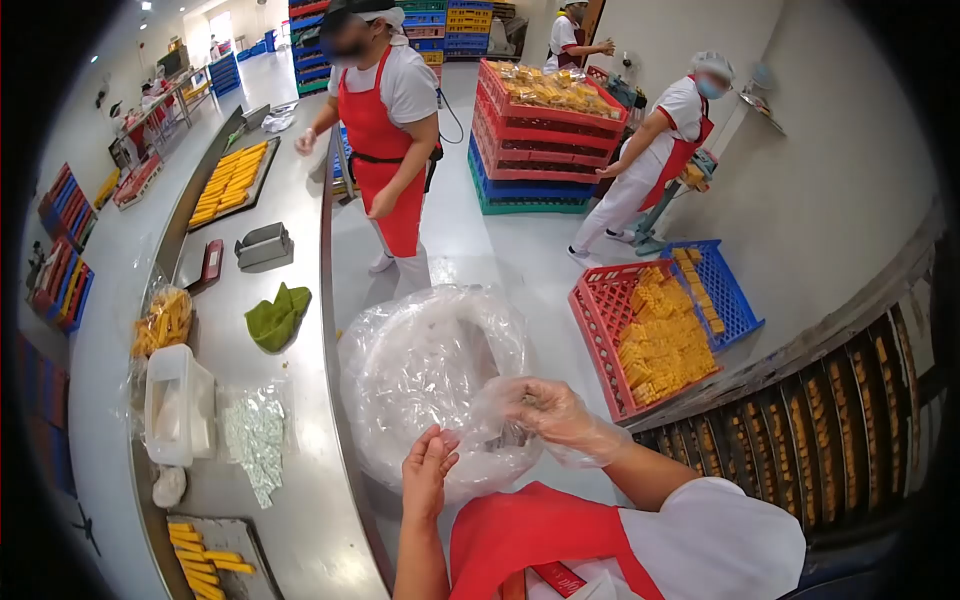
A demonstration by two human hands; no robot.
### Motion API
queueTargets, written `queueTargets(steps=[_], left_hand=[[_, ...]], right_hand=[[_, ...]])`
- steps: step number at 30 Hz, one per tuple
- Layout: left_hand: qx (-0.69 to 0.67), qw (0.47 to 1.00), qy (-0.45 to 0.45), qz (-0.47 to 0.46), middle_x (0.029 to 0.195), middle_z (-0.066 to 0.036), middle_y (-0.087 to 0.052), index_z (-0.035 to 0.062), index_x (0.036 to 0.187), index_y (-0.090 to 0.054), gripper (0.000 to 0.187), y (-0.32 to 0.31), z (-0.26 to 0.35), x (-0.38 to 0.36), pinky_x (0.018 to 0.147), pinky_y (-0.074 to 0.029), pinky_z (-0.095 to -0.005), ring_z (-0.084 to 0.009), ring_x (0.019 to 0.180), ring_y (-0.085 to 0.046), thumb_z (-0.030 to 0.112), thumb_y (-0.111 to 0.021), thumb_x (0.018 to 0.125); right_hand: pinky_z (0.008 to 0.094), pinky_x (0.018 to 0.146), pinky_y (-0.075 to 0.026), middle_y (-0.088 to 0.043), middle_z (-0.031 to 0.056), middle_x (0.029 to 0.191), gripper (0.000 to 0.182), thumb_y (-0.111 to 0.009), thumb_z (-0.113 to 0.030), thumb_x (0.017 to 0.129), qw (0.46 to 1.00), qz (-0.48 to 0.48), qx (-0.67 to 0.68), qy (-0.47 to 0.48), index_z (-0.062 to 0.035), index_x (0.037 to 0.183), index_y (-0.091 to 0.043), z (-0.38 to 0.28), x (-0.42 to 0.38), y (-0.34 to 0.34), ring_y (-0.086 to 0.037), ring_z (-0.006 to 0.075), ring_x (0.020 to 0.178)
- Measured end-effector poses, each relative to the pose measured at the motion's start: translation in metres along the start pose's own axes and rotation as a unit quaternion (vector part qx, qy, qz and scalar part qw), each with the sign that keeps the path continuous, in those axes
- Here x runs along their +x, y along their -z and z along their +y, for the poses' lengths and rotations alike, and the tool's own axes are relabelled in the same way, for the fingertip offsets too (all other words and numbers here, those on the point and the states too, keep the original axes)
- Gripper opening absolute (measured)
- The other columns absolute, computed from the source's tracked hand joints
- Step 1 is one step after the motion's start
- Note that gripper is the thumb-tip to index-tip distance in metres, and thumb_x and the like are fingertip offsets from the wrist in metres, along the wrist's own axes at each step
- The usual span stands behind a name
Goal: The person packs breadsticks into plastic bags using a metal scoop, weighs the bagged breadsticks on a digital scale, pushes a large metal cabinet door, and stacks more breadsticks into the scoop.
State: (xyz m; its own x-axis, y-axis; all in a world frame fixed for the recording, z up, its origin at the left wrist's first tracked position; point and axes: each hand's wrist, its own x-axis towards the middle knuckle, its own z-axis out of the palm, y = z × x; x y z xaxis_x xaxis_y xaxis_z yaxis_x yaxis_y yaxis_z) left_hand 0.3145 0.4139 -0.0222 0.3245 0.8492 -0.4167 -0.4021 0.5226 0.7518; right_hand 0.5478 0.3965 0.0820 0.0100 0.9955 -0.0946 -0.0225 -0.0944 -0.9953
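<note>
My right hand (556, 412) is inside a loose clear plastic glove (592, 446) that wrinkles at the wrist. Its fingers pinch a thin clear plastic film (490, 402). Lower and to the left, my bare left hand (428, 470) has thumb and fingers pressed together on a small edge of clear film. Beneath both hands spreads a large clear plastic bag (400, 370), its mouth wide and its sides bunched; part of it is hidden behind my hands.
On the steel table (318, 440) at left are a green cloth (278, 318), a white container (180, 405), small packets (255, 435) and trays of yellow sticks (232, 180). A co-worker (390, 130) stands beyond. Right are a red crate (600, 350) and a tray rack (800, 430).
</note>
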Motion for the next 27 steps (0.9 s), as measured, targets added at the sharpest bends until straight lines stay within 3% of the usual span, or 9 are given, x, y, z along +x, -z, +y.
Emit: queueTargets(steps=[5, 7, 11, 13, 16, 20, 22, 27], left_hand=[[0.009, 1.000, 0.009, -0.007, 0.122, -0.013, -0.066, -0.0009, 0.128, -0.061, 0.044, 0.026, 0.024, 0.041, 0.089, -0.049, -0.0336, -0.0201, 0.111, -0.063, 0.031, -0.066, 0.097], [-0.130, 0.980, -0.020, -0.148, 0.121, -0.014, -0.067, -0.0007, 0.122, -0.065, 0.038, 0.031, 0.035, 0.051, 0.089, -0.047, -0.0346, -0.0205, 0.108, -0.064, 0.028, -0.066, 0.096], [-0.114, 0.962, -0.060, -0.241, 0.119, -0.015, -0.068, -0.0005, 0.119, -0.068, 0.035, 0.027, 0.060, 0.062, 0.082, -0.050, -0.0322, -0.0199, 0.099, -0.065, 0.024, -0.069, 0.094], [-0.041, 0.950, -0.049, -0.305, 0.116, -0.016, -0.070, 0.0004, 0.115, -0.072, 0.030, 0.034, 0.065, 0.073, 0.073, -0.052, -0.0294, -0.0189, 0.092, -0.066, 0.017, -0.074, 0.090], [0.029, 0.946, -0.068, -0.317, 0.114, -0.016, -0.070, 0.0017, 0.112, -0.074, 0.027, 0.027, 0.077, 0.083, 0.067, -0.053, -0.0269, -0.0176, 0.088, -0.067, 0.009, -0.077, 0.086], [0.023, 0.942, -0.085, -0.325, 0.112, -0.015, -0.071, 0.0015, 0.110, -0.074, 0.027, 0.012, 0.085, 0.091, 0.071, -0.054, -0.0266, -0.0157, 0.088, -0.066, 0.007, -0.078, 0.085], [0.121, 0.939, -0.169, -0.275, 0.107, -0.014, -0.071, -0.0006, 0.105, -0.074, 0.020, 0.001, 0.089, 0.090, 0.074, -0.054, -0.0268, -0.0151, 0.089, -0.067, 0.006, -0.077, 0.086], [0.139, 0.951, -0.204, -0.186, 0.095, -0.013, -0.072, -0.0031, 0.097, -0.070, 0.009, -0.025, 0.088, 0.076, 0.076, -0.055, -0.0273, -0.0150, 0.086, -0.068, 0.002, -0.071, 0.090]], right_hand=[[0.0226, 0.063, -0.048, -0.066, 0.0045, 0.092, 0.027, -0.070, -0.011, 0.094, 0.991, 0.054, 0.104, -0.060, -0.0003, 0.118, -0.063, 0.004, 0.032, 0.000, -0.060, 0.0076, 0.075], [0.0211, 0.052, -0.041, -0.063, 0.0043, 0.085, 0.025, -0.069, -0.020, 0.095, 0.980, 0.125, 0.099, -0.118, -0.0028, 0.112, -0.063, -0.015, 0.041, -0.004, -0.054, 0.0077, 0.063], [0.0214, 0.050, -0.041, -0.059, 0.0039, 0.078, 0.023, -0.068, -0.026, 0.096, 0.945, 0.157, 0.208, -0.199, -0.0062, 0.104, -0.060, -0.015, 0.048, 0.013, -0.051, 0.0088, 0.059], [0.0201, 0.049, -0.041, -0.058, 0.0036, 0.077, 0.023, -0.067, -0.029, 0.096, 0.917, 0.140, 0.261, -0.265, -0.0087, 0.099, -0.058, -0.015, 0.045, 0.017, -0.050, 0.0090, 0.057], [0.0194, 0.048, -0.040, -0.060, 0.0036, 0.077, 0.022, -0.066, -0.028, 0.097, 0.911, 0.138, 0.274, -0.276, -0.0084, 0.102, -0.059, -0.008, 0.043, 0.022, -0.050, 0.0085, 0.056], [0.0189, 0.047, -0.040, -0.060, 0.0031, 0.077, 0.021, -0.064, -0.028, 0.098, 0.914, 0.118, 0.288, -0.260, -0.0090, 0.105, -0.058, 0.004, 0.037, 0.028, -0.050, 0.0083, 0.055], [0.0194, 0.046, -0.040, -0.060, 0.0031, 0.076, 0.023, -0.063, -0.029, 0.098, 0.896, 0.120, 0.328, -0.274, -0.0088, 0.108, -0.057, 0.010, 0.035, 0.029, -0.050, 0.0083, 0.054], [0.0196, 0.046, -0.039, -0.060, 0.0032, 0.076, 0.024, -0.062, -0.029, 0.099, 0.886, 0.187, 0.322, -0.277, -0.0084, 0.109, -0.056, 0.003, 0.034, 0.022, -0.049, 0.0082, 0.052]])
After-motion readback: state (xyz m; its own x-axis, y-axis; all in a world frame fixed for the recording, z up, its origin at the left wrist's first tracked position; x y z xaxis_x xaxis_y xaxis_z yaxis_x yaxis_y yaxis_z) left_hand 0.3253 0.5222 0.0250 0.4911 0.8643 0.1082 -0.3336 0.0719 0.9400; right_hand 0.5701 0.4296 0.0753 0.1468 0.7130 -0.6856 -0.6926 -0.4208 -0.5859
